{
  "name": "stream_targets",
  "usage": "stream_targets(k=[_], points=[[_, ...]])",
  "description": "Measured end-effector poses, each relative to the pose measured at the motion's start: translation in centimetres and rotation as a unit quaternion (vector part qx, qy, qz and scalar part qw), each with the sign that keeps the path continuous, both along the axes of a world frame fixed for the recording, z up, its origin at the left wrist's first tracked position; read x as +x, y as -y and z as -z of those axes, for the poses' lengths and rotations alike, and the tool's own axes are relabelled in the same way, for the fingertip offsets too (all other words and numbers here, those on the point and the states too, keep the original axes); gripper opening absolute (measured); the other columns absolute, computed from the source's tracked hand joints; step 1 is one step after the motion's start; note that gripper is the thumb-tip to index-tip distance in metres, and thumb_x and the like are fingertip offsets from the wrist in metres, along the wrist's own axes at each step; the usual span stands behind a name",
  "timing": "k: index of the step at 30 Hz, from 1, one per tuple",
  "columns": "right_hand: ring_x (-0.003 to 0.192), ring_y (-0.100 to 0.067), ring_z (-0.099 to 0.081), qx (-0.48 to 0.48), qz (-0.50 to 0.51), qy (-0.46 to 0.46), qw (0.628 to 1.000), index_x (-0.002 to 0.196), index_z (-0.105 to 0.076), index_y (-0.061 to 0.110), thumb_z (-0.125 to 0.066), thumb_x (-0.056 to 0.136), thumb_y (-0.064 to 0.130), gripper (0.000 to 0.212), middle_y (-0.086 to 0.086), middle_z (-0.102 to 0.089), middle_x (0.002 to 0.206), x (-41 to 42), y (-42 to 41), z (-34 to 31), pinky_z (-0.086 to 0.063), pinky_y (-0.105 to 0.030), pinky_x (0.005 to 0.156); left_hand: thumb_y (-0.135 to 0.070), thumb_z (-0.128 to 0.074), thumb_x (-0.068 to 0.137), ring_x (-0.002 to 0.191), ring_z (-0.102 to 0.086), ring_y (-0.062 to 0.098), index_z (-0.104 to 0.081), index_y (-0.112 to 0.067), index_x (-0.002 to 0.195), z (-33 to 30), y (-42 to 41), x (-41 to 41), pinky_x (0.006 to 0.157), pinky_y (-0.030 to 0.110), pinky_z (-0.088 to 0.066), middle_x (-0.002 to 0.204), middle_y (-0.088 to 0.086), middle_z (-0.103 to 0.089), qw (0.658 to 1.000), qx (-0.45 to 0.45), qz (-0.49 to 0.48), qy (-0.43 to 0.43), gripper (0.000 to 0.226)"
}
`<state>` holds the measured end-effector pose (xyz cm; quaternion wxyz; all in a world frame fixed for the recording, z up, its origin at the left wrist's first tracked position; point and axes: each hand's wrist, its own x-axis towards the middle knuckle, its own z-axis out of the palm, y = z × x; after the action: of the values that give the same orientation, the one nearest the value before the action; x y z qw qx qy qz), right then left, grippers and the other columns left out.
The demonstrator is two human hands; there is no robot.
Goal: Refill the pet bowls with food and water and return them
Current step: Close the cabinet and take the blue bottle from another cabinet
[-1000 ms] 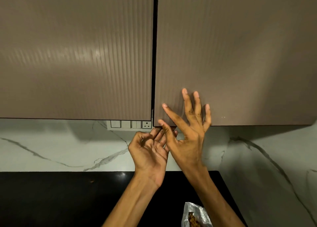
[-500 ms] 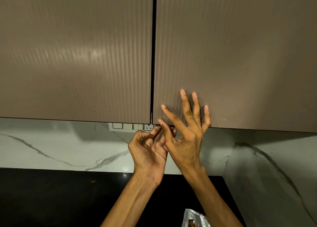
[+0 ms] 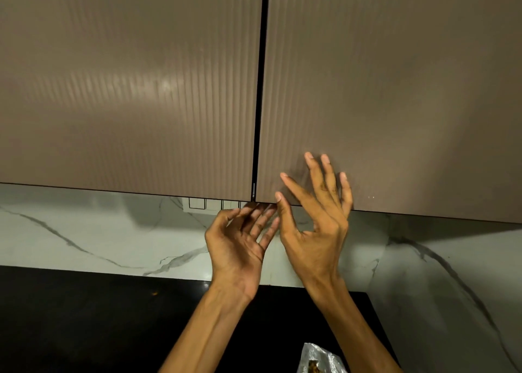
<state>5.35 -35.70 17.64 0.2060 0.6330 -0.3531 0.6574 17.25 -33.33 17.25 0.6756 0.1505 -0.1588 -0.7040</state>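
Under two cabinet doors (image 3: 367,90): left hand (image 3: 237,242), right hand (image 3: 316,231), both grips spread, empty; fingertip contact unclear.

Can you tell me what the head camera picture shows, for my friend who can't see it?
Two empty hands reach up to closed brown cabinet doors: the left hand curls under the bottom edge, the right hand spreads over the right door. Below, a plastic bag lies on a black counter.

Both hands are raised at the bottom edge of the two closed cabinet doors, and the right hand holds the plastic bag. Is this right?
Not quite. In the head view the right hand holds nothing; the plastic bag lies on the black counter below. Both hands, the left hand too, are raised at the closed cabinet doors.
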Motion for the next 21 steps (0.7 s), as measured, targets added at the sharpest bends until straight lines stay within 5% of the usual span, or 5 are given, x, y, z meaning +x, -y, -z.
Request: stream_targets(k=[7,13,16,21], points=[[0.114,-0.022,-0.073,-0.018,-0.068,0.059,0.996,0.113,-0.077,0.000,-0.080,0.087,-0.001,0.026,-0.012,-0.075,0.122,0.6,-1.1,-0.2,-0.059,-0.047,0.095,-0.021,-0.066,0.088,0.119,-0.068,0.031,-0.063,-0.018,0.093,-0.8,1.5,3.3,0.110,0.046,-0.051,0.119,0.011,-0.066,0.998,-0.017,-0.058,-0.026,0.006],[0.109,-0.016,-0.074,0.006,-0.093,0.055,0.994,0.112,-0.077,-0.001,-0.078,0.089,0.004,0.024,-0.008,-0.077,0.115,2.0,-1.1,0.2,-0.058,-0.032,0.097,-0.020,-0.068,0.089,0.123,-0.068,0.032,-0.063,-0.017,0.100,-1.3,1.8,4.5,0.108,0.044,-0.052,0.141,0.012,-0.065,0.996,-0.023,-0.084,-0.019,0.012],[0.109,-0.012,-0.072,0.020,-0.103,0.059,0.993,0.116,-0.076,0.003,-0.079,0.088,0.003,0.029,-0.003,-0.075,0.116,2.8,-1.1,0.3,-0.054,-0.024,0.099,-0.017,-0.072,0.083,0.124,-0.068,0.034,-0.061,-0.014,0.114,-1.1,1.7,4.6,0.102,0.043,-0.056,0.146,0.015,-0.061,0.995,-0.022,-0.091,-0.016,0.033],[0.117,-0.014,-0.069,0.035,-0.132,0.069,0.988,0.123,-0.073,0.005,-0.079,0.089,0.007,0.035,-0.003,-0.071,0.126,4.1,-0.7,0.6,-0.061,-0.038,0.093,-0.017,-0.079,0.077,0.124,-0.067,0.035,-0.060,-0.010,0.132,-1.0,1.2,4.6,0.098,0.042,-0.059,0.146,0.020,-0.060,0.995,-0.019,-0.101,-0.011,0.058]])
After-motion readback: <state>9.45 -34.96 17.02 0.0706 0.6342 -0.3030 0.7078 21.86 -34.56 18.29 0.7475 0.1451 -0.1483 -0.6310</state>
